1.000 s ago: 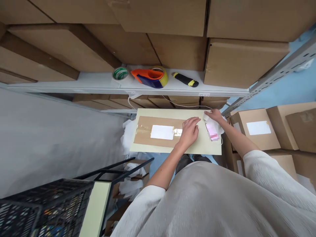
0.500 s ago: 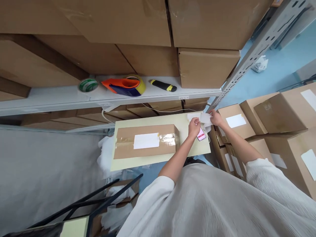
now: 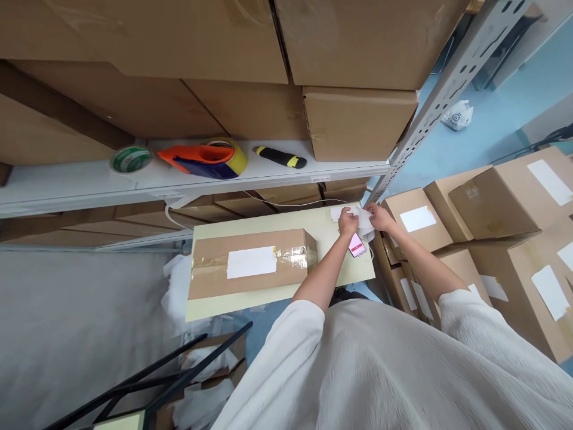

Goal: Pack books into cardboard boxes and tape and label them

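At the right end of the pale yellow table (image 3: 264, 218), my left hand (image 3: 348, 222) and my right hand (image 3: 379, 217) hold a thin white paper sheet (image 3: 363, 218) between them. The fingers of both hands are closed at the sheet's edges. Another white slip (image 3: 335, 214) lies just left of my left hand. Below the hands rests a phone (image 3: 357, 245) with a lit pink screen. A long, taped cardboard box (image 3: 210, 269) lies on the table to the left, with a white label (image 3: 251, 262) on its top.
The shelf above holds a roll of green tape (image 3: 131, 159), an orange and blue tape dispenser (image 3: 203, 158), a black and yellow box cutter (image 3: 281, 157) and stacked cartons (image 3: 358, 122). Labelled boxes (image 3: 430, 203) crowd the right side. Black metal bars (image 3: 179, 376) stand at lower left.
My left hand has moved up to the white sheet, and the two hands are closer together. The view has shifted slightly; the box and phone stay put on the table.
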The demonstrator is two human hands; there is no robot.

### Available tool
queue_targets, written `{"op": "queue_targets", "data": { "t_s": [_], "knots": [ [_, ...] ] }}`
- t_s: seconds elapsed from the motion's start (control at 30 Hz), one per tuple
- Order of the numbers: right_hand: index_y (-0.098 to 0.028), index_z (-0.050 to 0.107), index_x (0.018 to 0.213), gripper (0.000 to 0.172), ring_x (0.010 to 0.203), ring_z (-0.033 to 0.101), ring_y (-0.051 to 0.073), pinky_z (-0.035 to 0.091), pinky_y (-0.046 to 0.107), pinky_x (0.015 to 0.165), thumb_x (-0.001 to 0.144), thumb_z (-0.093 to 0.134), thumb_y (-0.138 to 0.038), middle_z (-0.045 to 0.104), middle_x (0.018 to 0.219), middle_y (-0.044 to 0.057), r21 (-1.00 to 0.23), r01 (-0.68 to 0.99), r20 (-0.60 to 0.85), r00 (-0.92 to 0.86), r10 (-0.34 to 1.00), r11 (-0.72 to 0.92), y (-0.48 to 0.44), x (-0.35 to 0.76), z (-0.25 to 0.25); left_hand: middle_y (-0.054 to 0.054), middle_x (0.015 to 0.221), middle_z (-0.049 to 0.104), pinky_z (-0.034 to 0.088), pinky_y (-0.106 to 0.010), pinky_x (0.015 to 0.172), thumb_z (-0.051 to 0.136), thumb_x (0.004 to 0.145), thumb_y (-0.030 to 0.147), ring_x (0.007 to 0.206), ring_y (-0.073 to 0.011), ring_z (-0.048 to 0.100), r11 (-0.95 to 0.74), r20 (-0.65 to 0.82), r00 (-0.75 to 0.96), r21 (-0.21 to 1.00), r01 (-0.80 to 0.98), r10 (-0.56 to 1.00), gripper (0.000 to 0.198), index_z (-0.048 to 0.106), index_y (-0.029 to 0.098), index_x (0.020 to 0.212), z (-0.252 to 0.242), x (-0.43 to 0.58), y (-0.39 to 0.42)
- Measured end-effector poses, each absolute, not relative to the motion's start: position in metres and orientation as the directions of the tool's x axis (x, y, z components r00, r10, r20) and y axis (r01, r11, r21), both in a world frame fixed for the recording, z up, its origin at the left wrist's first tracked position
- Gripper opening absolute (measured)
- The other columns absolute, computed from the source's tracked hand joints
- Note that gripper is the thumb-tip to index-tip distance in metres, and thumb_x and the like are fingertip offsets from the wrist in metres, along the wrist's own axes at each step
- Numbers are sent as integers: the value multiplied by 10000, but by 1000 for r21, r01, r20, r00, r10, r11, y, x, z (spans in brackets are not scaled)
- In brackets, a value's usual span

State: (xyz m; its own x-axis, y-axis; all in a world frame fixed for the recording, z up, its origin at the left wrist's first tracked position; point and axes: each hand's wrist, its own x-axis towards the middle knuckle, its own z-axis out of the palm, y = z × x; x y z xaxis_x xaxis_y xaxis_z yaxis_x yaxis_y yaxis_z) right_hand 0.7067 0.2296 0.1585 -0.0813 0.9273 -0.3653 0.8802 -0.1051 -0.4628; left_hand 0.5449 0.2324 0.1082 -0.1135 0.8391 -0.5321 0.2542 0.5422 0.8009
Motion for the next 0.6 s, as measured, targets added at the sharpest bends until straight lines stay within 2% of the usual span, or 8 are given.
{"op": "queue_targets", "data": {
  "t_s": [0.13,0.23,0.33,0.47,0.6],
  "knots": [
    [-183,676,1408,560,1180,729,315,575,386,996,865,584,-86,777,1335,141,-441,891,-375,-77,924,-105,229,701,158,-9,1048,796,551,-298,899,769,887,140,911,-184,752,531,-512,-142,804,269,847,402,662,274,1250,105,541,232],
    [-189,694,1381,459,1282,685,314,540,407,1082,933,601,-163,739,1425,143,-443,896,-314,-111,943,-42,232,693,157,7,1000,771,542,-297,900,783,874,133,893,-179,737,523,-500,-155,802,290,852,396,675,276,1227,104,538,231],
    [-207,708,1349,384,1311,653,338,487,474,1137,978,608,-220,745,1404,136,-417,909,-264,-118,957,-2,235,681,157,12,994,748,533,-287,887,785,887,137,894,-172,725,522,-489,-184,797,304,853,375,674,275,1218,105,536,230],
    [-201,729,1313,355,1310,614,387,385,571,1189,977,617,-211,738,1366,169,-364,931,-198,-96,975,18,236,668,156,17,960,740,520,-278,870,786,906,143,887,-168,716,515,-476,-198,800,308,857,342,662,270,1198,106,537,231],
    [-209,755,1275,323,1315,581,401,348,591,1188,995,593,-214,717,1372,182,-343,938,-171,-115,979,50,236,662,156,21,927,747,516,-283,869,793,900,138,882,-173,718,501,-462,-193,808,311,866,330,660,264,1174,107,536,232]
  ]
}}
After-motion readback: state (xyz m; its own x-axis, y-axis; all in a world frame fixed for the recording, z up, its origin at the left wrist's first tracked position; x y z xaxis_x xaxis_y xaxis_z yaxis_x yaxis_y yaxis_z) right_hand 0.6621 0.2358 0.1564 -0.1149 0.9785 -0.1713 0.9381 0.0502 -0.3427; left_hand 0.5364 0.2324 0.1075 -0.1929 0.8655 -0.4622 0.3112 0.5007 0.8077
